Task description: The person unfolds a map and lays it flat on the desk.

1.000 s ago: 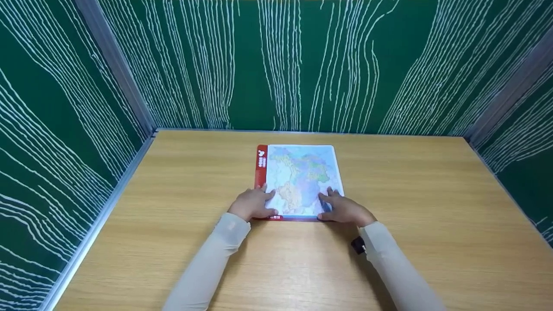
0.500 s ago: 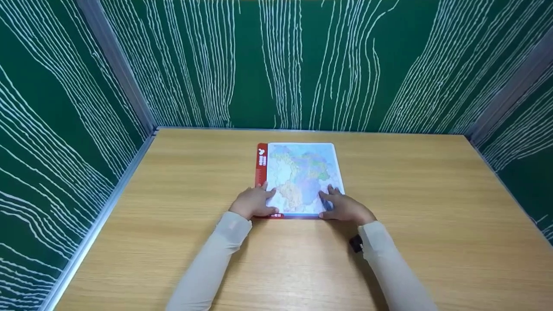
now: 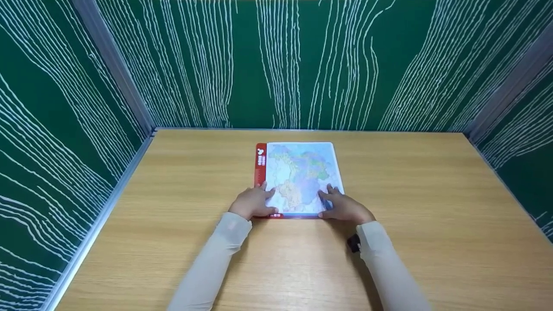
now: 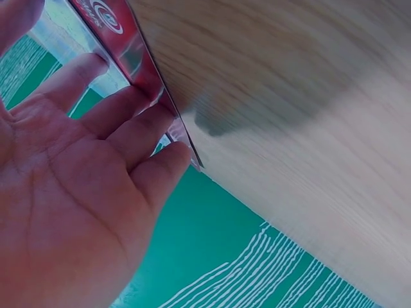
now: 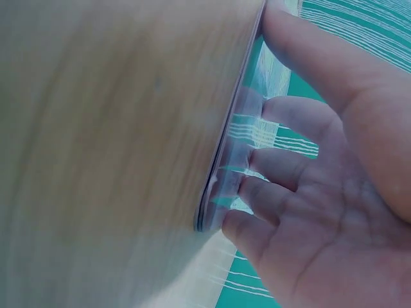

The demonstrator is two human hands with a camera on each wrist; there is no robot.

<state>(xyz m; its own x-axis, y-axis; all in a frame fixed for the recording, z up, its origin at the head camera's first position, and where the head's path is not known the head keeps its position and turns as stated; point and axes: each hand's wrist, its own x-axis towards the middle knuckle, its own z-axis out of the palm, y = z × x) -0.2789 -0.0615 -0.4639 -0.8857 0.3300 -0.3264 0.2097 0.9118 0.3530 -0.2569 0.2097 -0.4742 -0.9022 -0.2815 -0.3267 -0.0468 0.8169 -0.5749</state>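
Note:
A glossy map [image 3: 302,172] with a red strip down its left side lies flat on the wooden table [image 3: 173,181]. On its near left corner rests my left hand [image 3: 252,203], fingers spread and tips on the surface. My right hand [image 3: 349,209] touches the near right corner in the same way. In the left wrist view, the fingertips of the left hand [image 4: 77,186] press on the red strip [image 4: 131,51]. The right wrist view shows the right fingers [image 5: 276,160] meeting the shiny surface, with the map's thin layered edge [image 5: 221,138] beside them.
Green panels with white wavy lines [image 3: 246,65] stand behind and on both sides of the table. Grey metal posts [image 3: 116,65] mark the corners. A small black device [image 3: 354,243] sits at the right wrist, beside the sleeve.
Both hands and the map keep their places on the table. Only a slight shift of the whole head view shows.

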